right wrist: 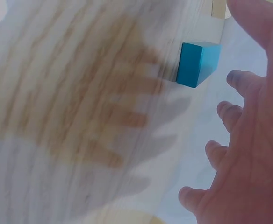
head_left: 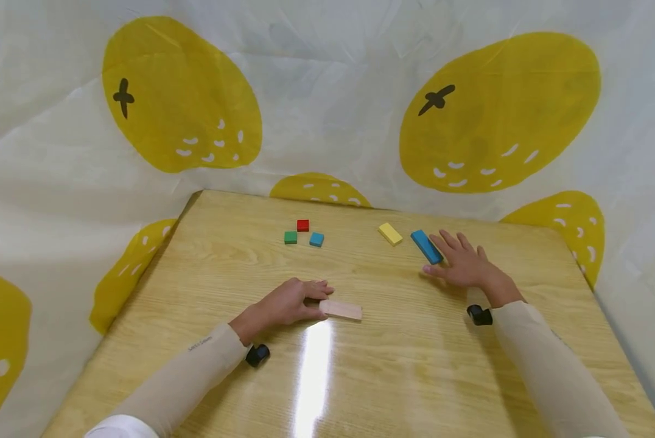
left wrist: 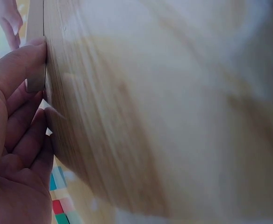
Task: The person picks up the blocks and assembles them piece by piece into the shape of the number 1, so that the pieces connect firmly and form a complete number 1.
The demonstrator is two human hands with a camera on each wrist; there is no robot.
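My left hand (head_left: 293,302) holds one end of a flat pale wooden block (head_left: 341,309) lying low at the table's middle. In the left wrist view the thumb lies along one side of the block (left wrist: 35,70), with fingers at its other side. Off to the right, my right hand (head_left: 463,266) is spread beside a long blue block (head_left: 427,247), its thumb near the block's close end. The right wrist view shows those fingers (right wrist: 239,81) apart and holding nothing, with the blue block (right wrist: 197,63) standing just past them. A yellow block (head_left: 390,234) lies left of the blue one.
Small red (head_left: 302,225), green (head_left: 290,238) and blue (head_left: 316,239) blocks sit grouped toward the back of the wooden table (head_left: 223,255). A white cloth (head_left: 327,91) with big yellow shapes hangs behind the table's far edge. Light glares off the tabletop in front.
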